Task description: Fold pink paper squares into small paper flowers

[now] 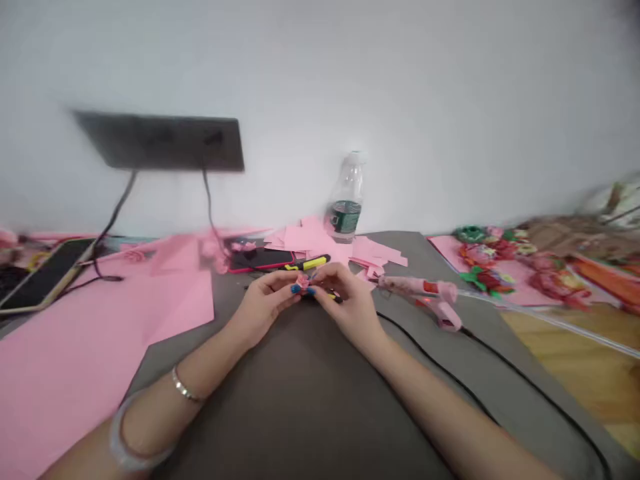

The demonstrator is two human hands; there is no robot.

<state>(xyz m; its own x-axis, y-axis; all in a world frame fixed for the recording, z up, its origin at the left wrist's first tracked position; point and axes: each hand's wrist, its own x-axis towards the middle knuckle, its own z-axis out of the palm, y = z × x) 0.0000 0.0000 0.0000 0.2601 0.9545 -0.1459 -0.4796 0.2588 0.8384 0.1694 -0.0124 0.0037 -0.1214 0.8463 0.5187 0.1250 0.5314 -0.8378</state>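
Between the fingertips of both hands is a small pink paper flower (302, 283), partly covered by the fingers. My left hand (267, 303) pinches it from the left, thumb and fingers closed. From the right, my right hand (350, 303) grips the same flower, its fingers bent round it. Just behind the hands lies a yellow and black utility knife (307, 263). Another yellow and black tool shows only in part beneath the right fingers. A pink hot glue gun (417, 287) rests on the grey mat (295, 400) to the right of my right hand.
Cut pink paper pieces (310, 237) lie at the back near a plastic bottle (347, 197). Large pink sheets (95, 347) cover the left, beside a tablet-like device (45, 277). Colourful paper flowers (490, 263) sit at right. The glue gun's cord (530, 383) crosses the mat.
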